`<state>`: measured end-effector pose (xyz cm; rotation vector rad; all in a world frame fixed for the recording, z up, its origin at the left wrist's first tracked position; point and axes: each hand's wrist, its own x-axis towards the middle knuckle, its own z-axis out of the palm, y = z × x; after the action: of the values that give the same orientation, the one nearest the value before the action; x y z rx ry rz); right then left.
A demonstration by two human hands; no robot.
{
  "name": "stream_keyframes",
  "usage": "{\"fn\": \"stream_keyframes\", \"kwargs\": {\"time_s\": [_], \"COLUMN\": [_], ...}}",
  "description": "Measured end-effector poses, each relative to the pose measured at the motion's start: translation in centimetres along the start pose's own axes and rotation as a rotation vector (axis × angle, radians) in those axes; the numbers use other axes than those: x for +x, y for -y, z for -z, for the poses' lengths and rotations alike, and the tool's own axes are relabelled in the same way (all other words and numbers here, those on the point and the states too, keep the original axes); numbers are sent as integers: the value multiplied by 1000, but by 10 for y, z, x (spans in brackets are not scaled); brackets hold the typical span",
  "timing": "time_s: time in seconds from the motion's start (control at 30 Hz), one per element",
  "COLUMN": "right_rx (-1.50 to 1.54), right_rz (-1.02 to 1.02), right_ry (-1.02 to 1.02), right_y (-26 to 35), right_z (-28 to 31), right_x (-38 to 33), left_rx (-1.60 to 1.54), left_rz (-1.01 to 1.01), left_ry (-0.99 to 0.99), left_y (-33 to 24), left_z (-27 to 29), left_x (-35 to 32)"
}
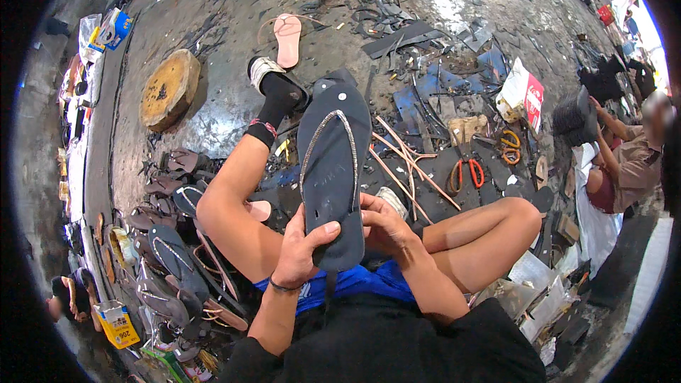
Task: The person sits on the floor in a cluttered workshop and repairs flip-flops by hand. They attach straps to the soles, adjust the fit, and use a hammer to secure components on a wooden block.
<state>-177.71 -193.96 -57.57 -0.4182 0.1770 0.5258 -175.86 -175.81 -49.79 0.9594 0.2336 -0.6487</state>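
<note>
Head view, looking down at a person seated on a workshop floor (454, 0). Centre: a dark flip-flop sandal (332, 170) held sole-side away, its heel end at 6 o'clock and its toe at 12 o'clock. A glittering Y-shaped strap (328, 143) already lies across its upper face, the toe post seated near 12 o'clock.

The left hand (301, 248) closes its grip on the heel edge at 7 o'clock of the sandal, thumb laid over the top surface. The right hand (386, 227) closes on the opposite heel edge at 4 o'clock, fingers curled behind the sole; what they press there is hidden.

Progress, as a judgement: the strap appears fitted at the toe and along both sides, and the work now sits at the heel-side anchor points, which seem not yet finished. Whether either rear plug is fully through the sole cannot be told.

Surroundings: a pile of dark sandals (170, 255) at 8 o'clock; orange-handled scissors (466, 170) at 3 o'clock; a round wooden block (169, 89) at 10 o'clock; a pink sole (287, 39) at 12 o'clock; loose pale straps (404, 163) just right of the sandal. Another person (628, 163) sits at 3 o'clock, well apart.
</note>
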Motion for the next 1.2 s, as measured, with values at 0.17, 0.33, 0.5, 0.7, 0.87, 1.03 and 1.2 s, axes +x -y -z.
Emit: {"fn": "stream_keyframes", "kwargs": {"time_s": [0.17,0.33,0.5,0.7,0.87,1.03,1.2], "right_rx": [37,-1461,-1860,-83,51,-1438,-1396], "right_rz": [-34,775,678,525,447,585,439], "right_ry": [-90,-499,-226,-387,-447,-388,-436], "right_y": [10,30,63,87,60,8,-29], "right_z": [-5,-37,-42,15,20,-24,-52], "right_x": [6,-6,-7,-15,-4,-13,-33], "left_rx": [189,959,1396,902,150,367,690], "left_rz": [-46,-218,-223,-189,-577,-450,-212], "left_ry": [-56,14,194,-120,-608,-534,-235], "left_y": [0,-26,-36,-31,-10,5,23], "left_z": [-12,21,62,95,88,80,38], "left_x": [0,8,10,-11,-9,-13,-30]}}
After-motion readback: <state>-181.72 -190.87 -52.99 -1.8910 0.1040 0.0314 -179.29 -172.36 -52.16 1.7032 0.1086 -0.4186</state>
